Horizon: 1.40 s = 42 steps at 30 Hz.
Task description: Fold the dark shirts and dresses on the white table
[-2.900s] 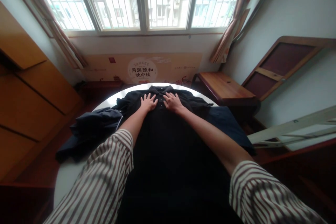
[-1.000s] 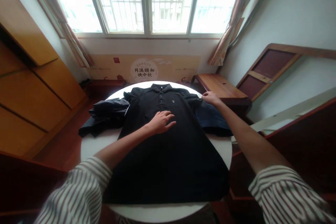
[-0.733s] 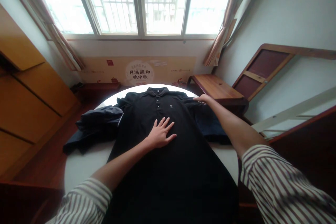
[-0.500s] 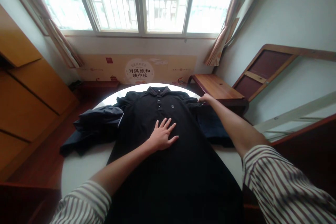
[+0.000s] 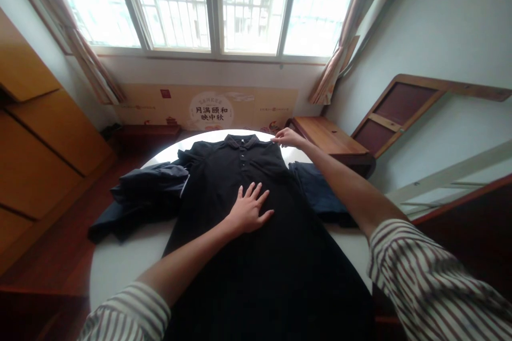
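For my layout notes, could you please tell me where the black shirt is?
In the head view, the black shirt lies centrally on the white table, under the left hand, between dark clothes on the left and navy cloth on the right.

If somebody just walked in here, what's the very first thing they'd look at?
Probably the big black shirt spread over the round white table, with the left hand lying flat on its front and the right hand pinching it near the shoulder. Next might come the bright window across the top, then the pale poster with dark writing just below it.
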Available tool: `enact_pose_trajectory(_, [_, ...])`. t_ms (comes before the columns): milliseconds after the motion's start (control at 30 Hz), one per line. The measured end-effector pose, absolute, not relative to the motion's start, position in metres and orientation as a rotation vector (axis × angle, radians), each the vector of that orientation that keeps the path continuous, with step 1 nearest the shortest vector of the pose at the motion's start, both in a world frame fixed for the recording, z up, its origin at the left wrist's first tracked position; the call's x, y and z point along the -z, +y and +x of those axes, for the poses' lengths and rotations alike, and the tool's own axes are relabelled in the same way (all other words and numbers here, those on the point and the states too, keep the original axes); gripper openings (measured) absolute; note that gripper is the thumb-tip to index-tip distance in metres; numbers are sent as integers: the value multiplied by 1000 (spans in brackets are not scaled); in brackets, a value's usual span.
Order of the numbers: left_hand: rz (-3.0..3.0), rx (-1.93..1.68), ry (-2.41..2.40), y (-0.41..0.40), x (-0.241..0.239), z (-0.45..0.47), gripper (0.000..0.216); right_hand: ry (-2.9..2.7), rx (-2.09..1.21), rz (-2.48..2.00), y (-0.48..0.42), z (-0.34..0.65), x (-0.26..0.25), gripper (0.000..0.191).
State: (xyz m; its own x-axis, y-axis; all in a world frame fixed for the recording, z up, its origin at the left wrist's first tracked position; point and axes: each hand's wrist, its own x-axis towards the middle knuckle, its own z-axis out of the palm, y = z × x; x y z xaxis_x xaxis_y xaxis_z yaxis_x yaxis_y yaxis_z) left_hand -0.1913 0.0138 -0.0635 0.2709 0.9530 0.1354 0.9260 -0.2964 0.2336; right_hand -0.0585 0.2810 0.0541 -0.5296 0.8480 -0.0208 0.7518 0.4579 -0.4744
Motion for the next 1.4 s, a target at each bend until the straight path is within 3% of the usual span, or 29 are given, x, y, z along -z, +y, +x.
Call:
enact_pose_trajectory(200, [2418, -381, 1803, 13, 64, -189, 71, -2510, -390, -1462, 315, -95, -14, 25])
enact_pose_trajectory(367, [2418, -397, 1802, 12, 64, -189, 72, -2522, -347, -1553, 332, -114, 11, 47])
enact_pose_trajectory(467, [2416, -412, 1803, 12, 65, -189, 72, -2466, -335, -1683, 341, -115, 16, 50])
enact_pose_trajectory(733, [2402, -409, 1796, 12, 65, -188, 72, -2427, -318, -1688, 352, -108, 6, 31])
enact_pose_trajectory(933, [2398, -408, 1795, 13, 64, -188, 72, -2419, -101, -1573, 328, -125, 16, 40])
enact_pose_trajectory(1067, [2403, -421, 1798, 12, 64, -187, 72, -2598, -165, -1459, 309, -143, 35, 43])
enact_pose_trajectory(1400, [2426, -426, 1811, 12, 64, -187, 72, -2625, -243, -1606, 308, -152, 55, 75])
